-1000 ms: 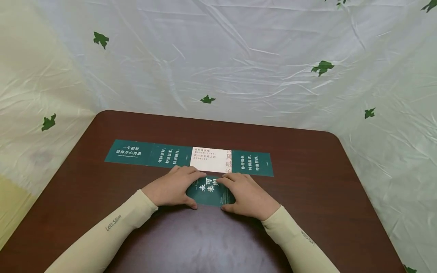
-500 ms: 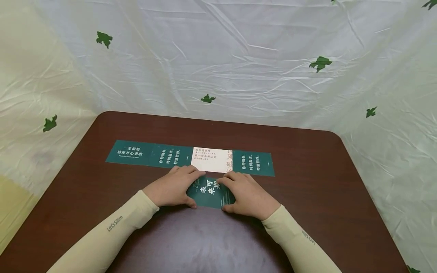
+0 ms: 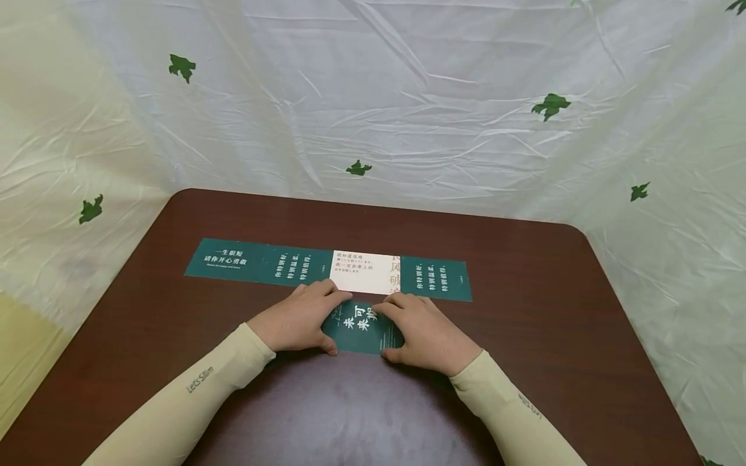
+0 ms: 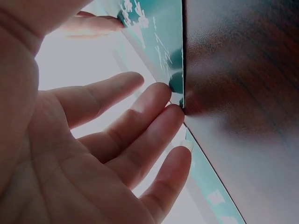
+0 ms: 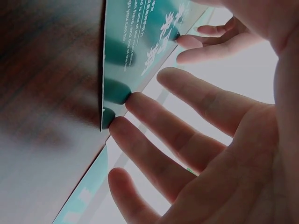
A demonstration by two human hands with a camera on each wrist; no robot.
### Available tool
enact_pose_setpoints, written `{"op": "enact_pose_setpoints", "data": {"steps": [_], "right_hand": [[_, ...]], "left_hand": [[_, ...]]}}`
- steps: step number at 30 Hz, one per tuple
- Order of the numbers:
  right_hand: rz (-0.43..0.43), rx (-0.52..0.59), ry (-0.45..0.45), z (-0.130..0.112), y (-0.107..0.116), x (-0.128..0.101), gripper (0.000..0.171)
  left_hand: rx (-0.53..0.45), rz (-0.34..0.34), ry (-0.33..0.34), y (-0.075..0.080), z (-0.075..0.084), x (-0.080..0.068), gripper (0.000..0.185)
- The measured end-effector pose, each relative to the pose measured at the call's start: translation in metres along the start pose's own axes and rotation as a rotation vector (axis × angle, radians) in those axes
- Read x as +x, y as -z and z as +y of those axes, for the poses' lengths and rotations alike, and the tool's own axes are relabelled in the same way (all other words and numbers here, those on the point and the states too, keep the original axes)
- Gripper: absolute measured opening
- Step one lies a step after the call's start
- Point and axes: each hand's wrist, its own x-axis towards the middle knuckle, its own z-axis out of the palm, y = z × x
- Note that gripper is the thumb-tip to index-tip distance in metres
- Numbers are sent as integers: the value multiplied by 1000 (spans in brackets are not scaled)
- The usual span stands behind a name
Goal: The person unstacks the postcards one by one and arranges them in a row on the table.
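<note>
Head view: a dark brown wooden table (image 3: 524, 336) carries a row of four printed cards (image 3: 326, 270), three green and one white, laid edge to edge. Just in front of it lies a fifth, dark green card with white characters (image 3: 362, 327), not yet in line. The left hand (image 3: 297, 321) and right hand (image 3: 428, 333) press its side edges with straight fingers (image 4: 159, 100), gripping nothing.

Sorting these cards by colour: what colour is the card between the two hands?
The card is dark green with white characters, clearest in the head view.
</note>
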Motion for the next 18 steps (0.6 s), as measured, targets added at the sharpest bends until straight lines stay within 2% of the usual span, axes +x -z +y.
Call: {"op": "enact_pose_setpoints", "data": {"steps": [18], "right_hand": [[-4,28,-1,2,2,0,66]], "left_hand": [[-49,-3,41,0,2,0,99]]}}
